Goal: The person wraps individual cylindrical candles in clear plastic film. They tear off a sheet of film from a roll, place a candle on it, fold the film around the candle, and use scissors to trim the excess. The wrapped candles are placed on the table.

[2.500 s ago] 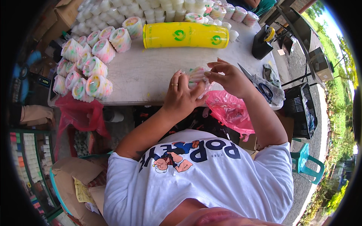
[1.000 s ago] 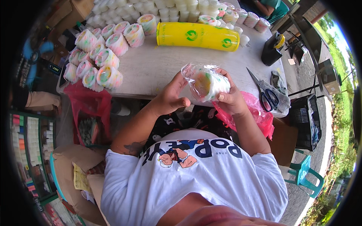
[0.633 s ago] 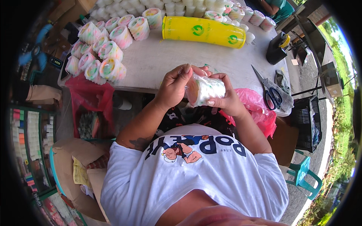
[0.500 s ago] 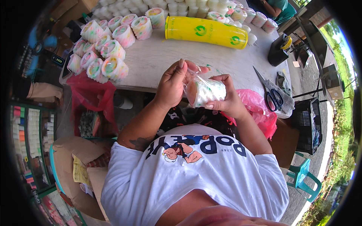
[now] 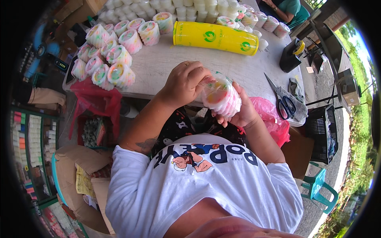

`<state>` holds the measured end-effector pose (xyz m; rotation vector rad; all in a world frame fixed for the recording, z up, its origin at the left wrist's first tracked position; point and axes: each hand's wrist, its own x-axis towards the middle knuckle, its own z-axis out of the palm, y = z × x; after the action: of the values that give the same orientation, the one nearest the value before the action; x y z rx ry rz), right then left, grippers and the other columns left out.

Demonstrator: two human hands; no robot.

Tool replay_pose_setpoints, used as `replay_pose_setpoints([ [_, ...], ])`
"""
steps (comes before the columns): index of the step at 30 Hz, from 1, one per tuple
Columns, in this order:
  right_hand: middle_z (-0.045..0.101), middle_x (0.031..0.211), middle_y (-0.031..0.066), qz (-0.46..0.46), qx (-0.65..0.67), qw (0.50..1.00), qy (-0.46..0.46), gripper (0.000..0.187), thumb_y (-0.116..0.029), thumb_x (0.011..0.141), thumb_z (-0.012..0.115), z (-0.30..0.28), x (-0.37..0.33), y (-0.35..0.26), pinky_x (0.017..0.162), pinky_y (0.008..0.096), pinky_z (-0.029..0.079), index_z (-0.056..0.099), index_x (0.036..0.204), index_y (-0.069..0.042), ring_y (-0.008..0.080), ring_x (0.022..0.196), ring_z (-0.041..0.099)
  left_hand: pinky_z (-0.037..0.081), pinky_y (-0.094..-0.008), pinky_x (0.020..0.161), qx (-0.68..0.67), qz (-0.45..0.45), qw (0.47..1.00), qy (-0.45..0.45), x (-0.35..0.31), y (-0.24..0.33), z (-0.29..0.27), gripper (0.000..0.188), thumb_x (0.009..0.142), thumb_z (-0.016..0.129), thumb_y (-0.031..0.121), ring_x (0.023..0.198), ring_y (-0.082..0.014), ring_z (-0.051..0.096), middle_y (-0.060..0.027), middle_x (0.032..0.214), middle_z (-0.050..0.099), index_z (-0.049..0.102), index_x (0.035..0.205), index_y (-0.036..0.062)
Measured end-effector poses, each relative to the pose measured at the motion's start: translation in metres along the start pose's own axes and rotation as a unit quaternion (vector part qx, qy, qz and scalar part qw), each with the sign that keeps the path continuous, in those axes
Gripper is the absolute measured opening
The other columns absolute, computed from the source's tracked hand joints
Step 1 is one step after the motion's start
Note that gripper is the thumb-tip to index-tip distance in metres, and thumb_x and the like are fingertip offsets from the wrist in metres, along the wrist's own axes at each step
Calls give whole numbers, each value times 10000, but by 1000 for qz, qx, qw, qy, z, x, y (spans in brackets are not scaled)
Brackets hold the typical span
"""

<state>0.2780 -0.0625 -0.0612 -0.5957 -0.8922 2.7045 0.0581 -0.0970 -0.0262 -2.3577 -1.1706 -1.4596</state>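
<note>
Above the near table edge, my right hand [image 5: 245, 106] cups a white, ribbed candle [image 5: 222, 97] with pink, green and orange flecks. Its round top faces up and toward my left hand. Clear plastic wrap [image 5: 211, 81] clings around the candle. My left hand [image 5: 186, 81] pinches the wrap at the candle's upper left side, fingers curled. Several similar speckled candles [image 5: 121, 75] stand grouped on the table's left part. A yellow roll of cling wrap [image 5: 214, 37] lies across the table beyond my hands.
Rows of white cups or plain candles [image 5: 162, 5] line the table's far side. Blue-handled scissors [image 5: 285, 106] rest on a grey cloth at the right, near a pink plastic bag [image 5: 270, 115]. A black container [image 5: 291, 55] stands at the right edge. A person [image 5: 282, 8] sits far right.
The candle has turned so its top faces more upward. My left hand has closed from spread fingers into a pinch on the wrap. My right hand has shifted beneath the candle's side.
</note>
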Motion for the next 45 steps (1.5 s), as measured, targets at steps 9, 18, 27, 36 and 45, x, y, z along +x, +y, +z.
replay_pose_setpoints([
  [9, 428, 1289, 79, -274, -159, 948, -21, 1047, -118, 606, 868, 14, -10, 8, 841, 341, 494, 214, 1425, -106, 216, 1089, 525, 415, -404, 539, 6, -23, 999, -24, 10, 13, -7, 150, 836, 611, 82, 576, -340, 505, -128, 656, 498, 495, 762, 24],
  [18, 616, 996, 255, -66, 130, 975, -167, 816, -715, 789, 463, -10, -5, 26, 406, 287, 476, 423, 1319, -95, 266, 575, 630, 411, -402, 525, -161, -40, 985, -42, 15, 17, -5, 213, 887, 581, 140, 585, -351, 516, -137, 645, 497, 481, 736, 27],
  [27, 499, 1261, 175, -316, -33, 948, 7, 823, -728, 857, 303, 22, 4, 27, 795, 433, 531, 361, 1385, -100, 307, 1122, 520, 441, -411, 591, -12, -64, 998, 14, 7, 15, 6, 171, 852, 601, 118, 634, -348, 544, -124, 690, 542, 494, 749, 33],
  [36, 537, 1238, 160, -132, 90, 985, 65, 949, -838, 741, 304, 25, 0, 13, 763, 417, 537, 380, 1358, -120, 294, 1004, 619, 441, -405, 609, -89, -50, 991, -82, 27, 14, 1, 171, 874, 597, 132, 655, -346, 543, -136, 686, 540, 538, 764, 15],
  [45, 527, 1198, 205, -106, 19, 975, -195, 930, -783, 781, 362, -23, -4, 3, 567, 349, 533, 359, 1345, -44, 287, 785, 625, 441, -387, 612, -65, 54, 996, -14, 29, 7, 1, 179, 880, 604, 139, 631, -331, 520, -126, 706, 530, 522, 789, 8],
])
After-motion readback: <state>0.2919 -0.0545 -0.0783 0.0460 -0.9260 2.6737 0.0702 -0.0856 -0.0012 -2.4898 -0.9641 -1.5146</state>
